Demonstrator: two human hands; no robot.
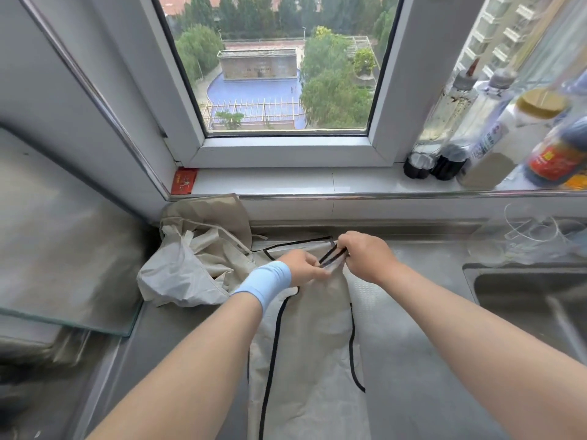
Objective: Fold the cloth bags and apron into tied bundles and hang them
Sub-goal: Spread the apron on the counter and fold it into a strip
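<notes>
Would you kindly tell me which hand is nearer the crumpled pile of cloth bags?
Left. The left hand sits just right of the crumpled pile; the right hand is farther right, both holding the top of the apron.

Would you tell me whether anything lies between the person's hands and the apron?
Nothing visible does: the left hand and the right hand pinch the apron at its black-trimmed top end. The crumpled cloth bags lie to its left, clear of that grip. No hanging place is in view.

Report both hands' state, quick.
Left hand: closed, pinching the apron at its top edge.
Right hand: closed, pinching the apron's black straps.
</notes>
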